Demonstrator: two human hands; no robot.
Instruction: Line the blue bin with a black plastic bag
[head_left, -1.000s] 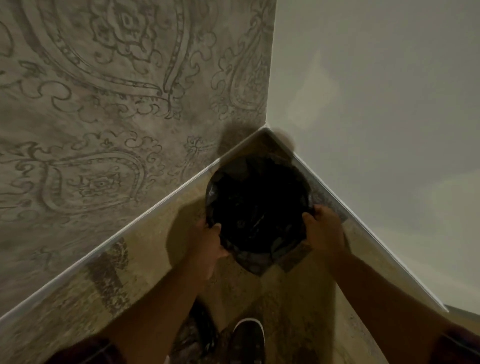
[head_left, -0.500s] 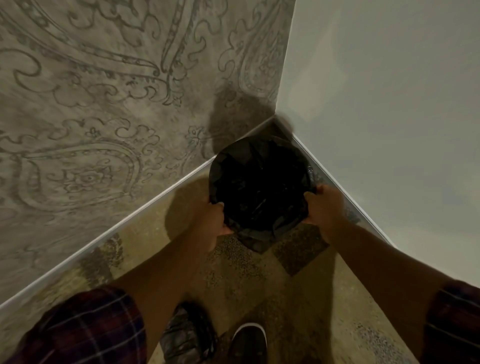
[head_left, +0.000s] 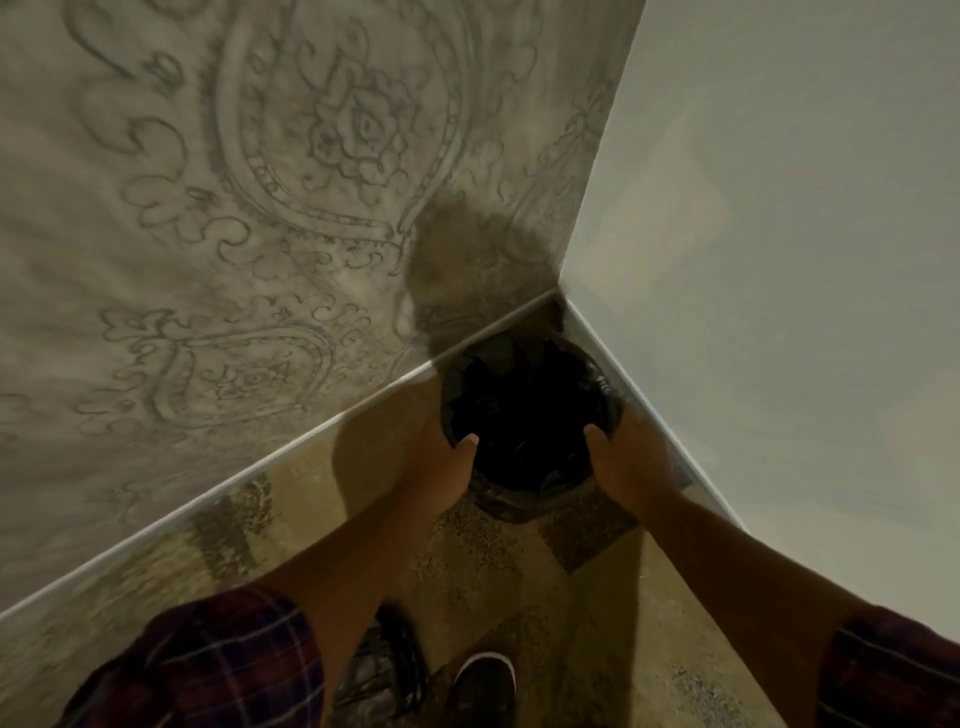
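Bin (head_left: 530, 506) and black plastic bag (head_left: 524, 415) sit deep in the room corner, where the patterned wall (head_left: 260, 208) meets the plain wall (head_left: 779, 208), on the speckled floor (head_left: 467, 561). Its blue shell is hidden, since the bag already drapes inside and over the rim. The left hand (head_left: 441, 462) and right hand (head_left: 631, 462) clamp opposite sides of the rim, thumbs hooked inside, pinning the bag's edge. That two-sided hold probably keeps the film stretched and stops it from slipping inward while the bin is set in place.
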